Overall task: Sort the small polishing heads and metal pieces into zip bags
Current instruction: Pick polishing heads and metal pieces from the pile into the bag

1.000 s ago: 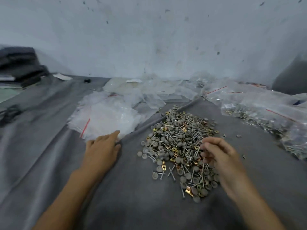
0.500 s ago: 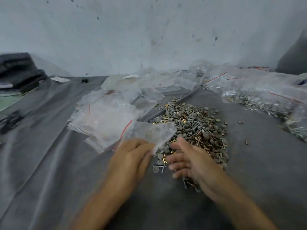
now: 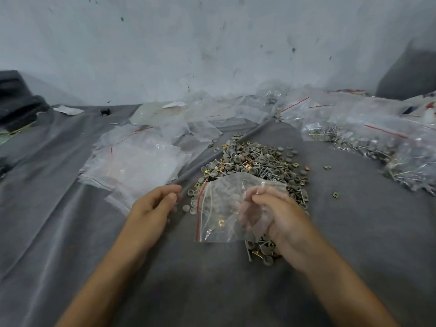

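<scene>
Clear zip bag (image 3: 219, 208) passed from left hand (image 3: 153, 205) to right hand (image 3: 273, 213), now over the parts pile (image 3: 254, 161). Right grip pinches it; left grip loosely curled, empty, left of pile. Filling likely next.

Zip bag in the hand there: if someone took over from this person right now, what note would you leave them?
Left hand: holds nothing, fingers loosely curled, low over the grey cloth.
Right hand: grips a clear zip bag over the near edge of the loose pile. I cannot tell whether anything is in the bag.
Empty bags lie left of the pile, and filled bags lie at the far right.
Done: several bags filled.
Left: bag the large pile of polishing heads and metal pieces.
</scene>
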The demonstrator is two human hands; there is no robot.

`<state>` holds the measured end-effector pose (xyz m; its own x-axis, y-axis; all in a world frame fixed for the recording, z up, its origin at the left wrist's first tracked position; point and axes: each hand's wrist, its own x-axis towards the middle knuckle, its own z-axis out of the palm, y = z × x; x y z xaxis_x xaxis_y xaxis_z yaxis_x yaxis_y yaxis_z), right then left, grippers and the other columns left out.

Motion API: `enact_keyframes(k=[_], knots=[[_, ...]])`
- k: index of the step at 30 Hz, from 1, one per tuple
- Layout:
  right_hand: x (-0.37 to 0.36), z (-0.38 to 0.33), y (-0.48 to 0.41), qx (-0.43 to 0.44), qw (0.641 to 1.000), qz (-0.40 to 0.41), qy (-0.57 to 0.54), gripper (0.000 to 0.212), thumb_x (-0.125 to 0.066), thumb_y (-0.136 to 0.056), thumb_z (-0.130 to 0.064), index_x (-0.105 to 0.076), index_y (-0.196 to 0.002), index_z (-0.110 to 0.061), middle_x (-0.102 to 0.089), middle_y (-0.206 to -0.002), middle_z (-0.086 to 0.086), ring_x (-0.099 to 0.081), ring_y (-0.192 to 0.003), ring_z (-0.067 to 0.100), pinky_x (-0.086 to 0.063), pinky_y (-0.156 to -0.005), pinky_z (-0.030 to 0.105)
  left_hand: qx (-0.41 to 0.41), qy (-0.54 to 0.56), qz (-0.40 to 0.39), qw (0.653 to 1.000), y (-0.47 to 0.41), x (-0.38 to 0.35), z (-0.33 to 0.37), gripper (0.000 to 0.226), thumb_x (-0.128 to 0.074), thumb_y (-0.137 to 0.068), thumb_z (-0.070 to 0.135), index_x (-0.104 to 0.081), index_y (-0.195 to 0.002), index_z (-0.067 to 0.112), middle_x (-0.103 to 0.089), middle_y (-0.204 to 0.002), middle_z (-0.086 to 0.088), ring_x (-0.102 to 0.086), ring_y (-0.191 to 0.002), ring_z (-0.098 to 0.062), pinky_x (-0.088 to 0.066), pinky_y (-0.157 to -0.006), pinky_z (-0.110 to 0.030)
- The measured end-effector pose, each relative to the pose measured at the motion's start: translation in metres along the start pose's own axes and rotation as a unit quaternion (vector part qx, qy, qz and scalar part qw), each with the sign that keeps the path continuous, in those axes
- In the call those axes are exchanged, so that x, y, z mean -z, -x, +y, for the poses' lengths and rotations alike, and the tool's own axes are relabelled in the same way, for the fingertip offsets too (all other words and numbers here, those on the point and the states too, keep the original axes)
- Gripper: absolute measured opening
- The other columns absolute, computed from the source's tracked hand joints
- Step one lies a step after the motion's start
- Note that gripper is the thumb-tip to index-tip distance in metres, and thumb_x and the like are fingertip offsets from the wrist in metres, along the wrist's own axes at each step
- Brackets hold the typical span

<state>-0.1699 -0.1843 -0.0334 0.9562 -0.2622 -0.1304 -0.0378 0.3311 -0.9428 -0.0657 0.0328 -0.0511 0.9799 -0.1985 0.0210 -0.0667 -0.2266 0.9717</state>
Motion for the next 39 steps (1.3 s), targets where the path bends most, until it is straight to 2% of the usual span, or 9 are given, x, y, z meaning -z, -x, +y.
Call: enact_keyframes(k=[7,14,18,21,24,29,33,35,39], knots=[[0.009,-0.005,0.002,-0.039,0.990,-0.082,-0.110,0.033,-0.043,-0.098,-0.008,-0.067,-0.077,-0.018,-0.061,-0.091,0.015,-0.066,-0.072,0.023,-0.053,-0.053,0.031,0.059,0.046,-0.150,0.986,0.006,-0.006,0.002,0.020,-0.060,-0.100,0.013,-0.076,-0.112,0.016,-0.073,-0.107,-0.021,-0.060,-0.086,-0.020,-0.049,-0.075,-0.030],[0.012,-0.001,-0.002,-0.038,0.990,-0.085,-0.110,0.032,-0.043,-0.099,-0.010,-0.067,-0.080,-0.021,-0.066,-0.087,0.008,-0.068,-0.073,0.017,-0.055,-0.058,0.035,0.077,0.156,-0.243,0.954,0.012,-0.002,0.009,0.029,-0.072,-0.085,0.031,-0.078,-0.108,0.016,-0.077,-0.099,-0.008,-0.064,-0.066,-0.007,-0.054,-0.058,-0.019],[0.010,-0.001,0.000,-0.025,0.995,-0.072,-0.068,0.030,-0.049,-0.099,-0.011,-0.075,-0.087,-0.019,-0.070,-0.085,0.008,-0.067,-0.073,0.019,-0.054,-0.053,0.033,0.069,0.110,-0.290,0.948,0.018,0.000,0.008,0.035,-0.086,-0.079,0.032,-0.077,-0.111,0.022,-0.076,-0.101,-0.014,-0.065,-0.080,-0.022,-0.053,-0.070,-0.032],[0.008,0.002,-0.002,-0.002,0.999,0.001,-0.042,0.015,-0.061,-0.098,-0.012,-0.075,-0.102,-0.015,-0.074,-0.095,0.011,-0.069,-0.077,0.021,-0.057,-0.060,0.036,0.008,0.075,-0.192,0.979,0.018,-0.004,0.010,0.017,-0.068,-0.095,0.021,-0.076,-0.108,0.027,-0.064,-0.073,-0.011,-0.054,-0.060,-0.017,-0.042,-0.053,-0.023],[0.015,0.003,-0.006,0.022,0.990,0.138,0.000,0.016,-0.068,-0.095,-0.017,-0.069,-0.111,-0.021,-0.076,-0.106,0.007,-0.070,-0.086,0.018,-0.057,-0.068,0.032,-0.095,0.045,-0.005,0.994,0.012,0.000,0.016,0.030,-0.053,-0.097,0.014,-0.074,-0.109,0.032,-0.047,-0.050,0.006,-0.036,-0.043,-0.009,-0.029,-0.043,-0.017],[0.030,-0.002,-0.005,0.031,0.988,0.152,-0.003,0.015,-0.064,-0.098,-0.020,-0.070,-0.110,-0.025,-0.077,-0.102,0.001,-0.069,-0.084,0.015,-0.055,-0.064,0.026,-0.252,-0.097,0.296,0.916,0.014,0.020,0.020,0.034,-0.045,-0.103,0.028,-0.065,-0.130,0.023,-0.064,-0.075,-0.003,-0.053,-0.063,-0.008,-0.047,-0.064,-0.026],[0.036,0.002,-0.007,0.067,0.982,0.142,0.102,0.016,-0.067,-0.095,-0.018,-0.074,-0.101,-0.031,-0.075,-0.095,-0.004,-0.066,-0.078,0.006,-0.052,-0.062,0.022,-0.284,-0.294,0.270,0.872,0.029,0.007,0.018,0.041,-0.047,-0.098,0.038,-0.054,-0.138,0.040,-0.061,-0.077,0.003,-0.055,-0.073,-0.013,-0.043,-0.069,-0.031],[0.037,0.005,-0.007,0.110,0.959,0.123,0.229,0.015,-0.067,-0.095,-0.021,-0.073,-0.101,-0.034,-0.072,-0.089,-0.015,-0.065,-0.078,-0.003,-0.050,-0.061,0.015,-0.309,-0.340,0.219,0.861,0.034,-0.004,0.017,0.039,-0.048,-0.092,0.035,-0.068,-0.126,0.038,-0.071,-0.081,-0.001,-0.067,-0.077,-0.025,-0.052,-0.064,-0.037],[0.033,0.017,-0.010,0.173,0.836,0.073,0.516,0.016,-0.064,-0.098,-0.026,-0.070,-0.110,-0.035,-0.067,-0.101,-0.020,-0.060,-0.096,-0.004,-0.045,-0.078,0.013,-0.307,-0.403,0.145,0.850,0.033,-0.015,0.015,0.039,-0.043,-0.087,0.033,-0.079,-0.102,0.026,-0.075,-0.079,-0.002,-0.073,-0.072,-0.032,-0.056,-0.054,-0.040]])
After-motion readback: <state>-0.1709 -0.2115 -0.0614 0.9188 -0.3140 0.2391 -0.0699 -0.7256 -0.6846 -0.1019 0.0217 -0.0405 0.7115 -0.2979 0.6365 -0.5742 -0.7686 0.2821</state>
